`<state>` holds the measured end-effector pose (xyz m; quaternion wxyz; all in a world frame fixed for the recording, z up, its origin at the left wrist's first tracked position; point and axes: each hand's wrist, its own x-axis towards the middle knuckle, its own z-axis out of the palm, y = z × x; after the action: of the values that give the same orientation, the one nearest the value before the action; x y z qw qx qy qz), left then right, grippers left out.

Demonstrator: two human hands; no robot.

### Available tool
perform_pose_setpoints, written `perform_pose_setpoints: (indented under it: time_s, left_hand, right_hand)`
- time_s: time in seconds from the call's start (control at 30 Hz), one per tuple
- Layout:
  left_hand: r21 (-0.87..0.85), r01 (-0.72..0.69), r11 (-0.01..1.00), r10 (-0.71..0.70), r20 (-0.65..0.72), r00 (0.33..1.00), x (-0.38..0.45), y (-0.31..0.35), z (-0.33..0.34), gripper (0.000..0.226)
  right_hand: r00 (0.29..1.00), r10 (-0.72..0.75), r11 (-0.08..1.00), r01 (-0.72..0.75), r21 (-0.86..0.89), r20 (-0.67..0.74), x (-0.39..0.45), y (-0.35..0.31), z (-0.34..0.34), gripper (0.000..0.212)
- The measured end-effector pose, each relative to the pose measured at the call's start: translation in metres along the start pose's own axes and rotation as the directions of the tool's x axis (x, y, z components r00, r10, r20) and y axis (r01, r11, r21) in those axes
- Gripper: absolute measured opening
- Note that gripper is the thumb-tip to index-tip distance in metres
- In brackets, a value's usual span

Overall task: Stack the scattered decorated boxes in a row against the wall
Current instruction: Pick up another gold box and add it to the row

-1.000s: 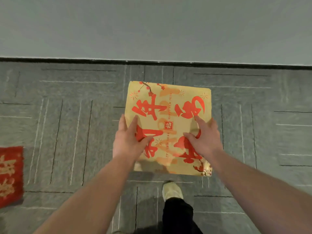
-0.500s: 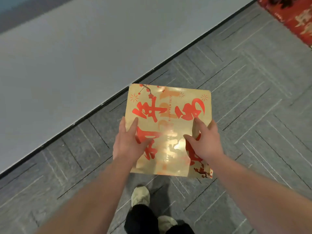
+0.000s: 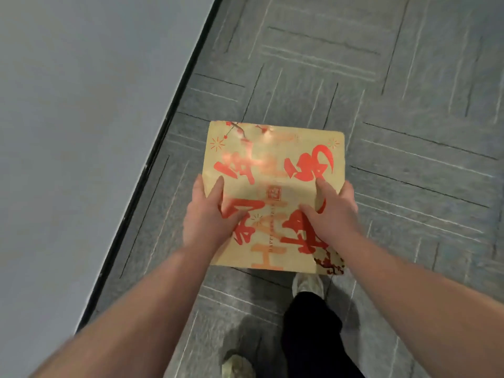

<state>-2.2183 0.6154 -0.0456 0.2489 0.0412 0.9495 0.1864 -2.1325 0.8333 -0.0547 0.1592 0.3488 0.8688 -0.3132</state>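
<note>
A flat gold box (image 3: 275,165) with large red characters and red blossom prints is held level in front of me, above the grey carpet. My left hand (image 3: 204,216) grips its left edge, thumb on the top face. My right hand (image 3: 331,211) grips the right edge the same way, thumb on top. The fingers under the box are hidden. No other decorated box is in view.
A pale grey wall (image 3: 81,132) with a black baseboard (image 3: 166,118) runs diagonally along the left. Grey patterned carpet tiles (image 3: 409,105) fill the right. My feet and dark trouser leg (image 3: 311,328) are below the box.
The view has swung right: the wall now runs along my left instead of across the top. The red box seen at the top right half a second ago is out of view. Both hands keep their grip.
</note>
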Motion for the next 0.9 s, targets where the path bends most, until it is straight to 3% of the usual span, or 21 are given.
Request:
perform_pose_setpoints:
  time_s: [0.17, 0.47, 0.67, 0.9]
  left_hand:
    - [-0.031, -0.051, 0.998, 0.053, 0.075, 0.996, 0.055, 0.111, 0.010, 0.087]
    - [-0.061, -0.324, 0.944, 0.330, 0.124, 0.936, 0.172, 0.337, 0.022, 0.071]
    - [0.016, -0.436, 0.900, 0.425, 0.193, 0.885, 0.270, 0.467, 0.037, 0.088]
    - [0.002, -0.547, 0.837, 0.535, 0.203, 0.820, 0.365, 0.604, 0.047, 0.083]
  right_hand:
    - [0.996, 0.085, 0.996, -0.084, 0.030, -0.009, 0.075, 0.042, -0.074, 0.069]
    - [0.952, 0.256, 0.964, -0.237, 0.124, -0.170, 0.205, 0.108, -0.224, 0.066]
    - [0.902, 0.363, 0.928, -0.327, 0.180, -0.233, 0.299, 0.134, -0.317, 0.066]
    - [0.855, 0.426, 0.895, -0.350, 0.277, -0.296, 0.400, 0.160, -0.416, 0.067]
